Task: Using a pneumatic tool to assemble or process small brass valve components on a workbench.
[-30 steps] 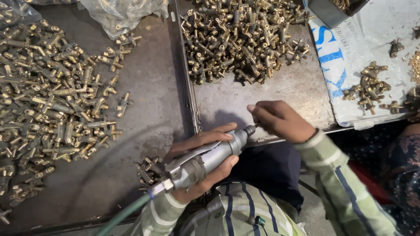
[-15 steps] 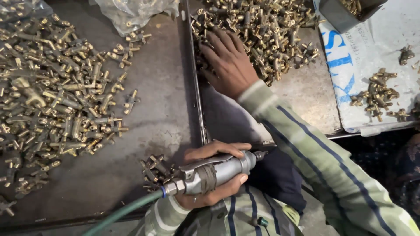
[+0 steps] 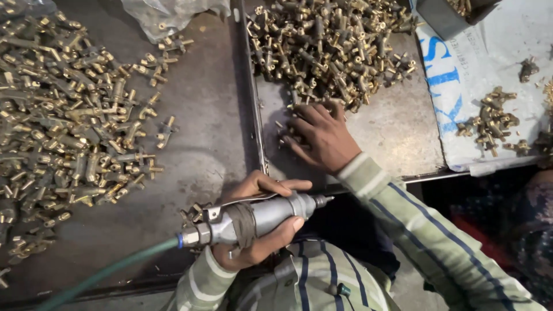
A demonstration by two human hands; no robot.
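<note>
Fingers [image 3: 299,124] of the right hand [image 3: 322,141] are seen spread apart and laid flat on the grey metal tray [image 3: 397,138], their tips touching a few loose brass fittings [image 3: 288,135] at the near edge of the large brass heap [image 3: 334,46]; nothing is clamped between them. Just beyond the fingertips the heap is piled, filling the far part of the tray. Fingers [image 3: 271,185] of the left hand [image 3: 253,224] are seen wrapped together around a grey pneumatic hand tool [image 3: 259,219], which is held level, its narrow tip pointing toward the right sleeve. From the tool's back end a green hose [image 3: 115,270] is led away, down past the left wrist. Just beside the left knuckles a small clump of fittings [image 3: 193,214] is seen on the dark metal sheet [image 3: 201,144]. Well apart from the left fingers, on the far side of that sheet, a broad spread of brass parts [image 3: 63,109] is laid out. Well beyond the right hand, a white printed sack [image 3: 495,75] is seen carrying a small brass cluster [image 3: 489,121]
</note>
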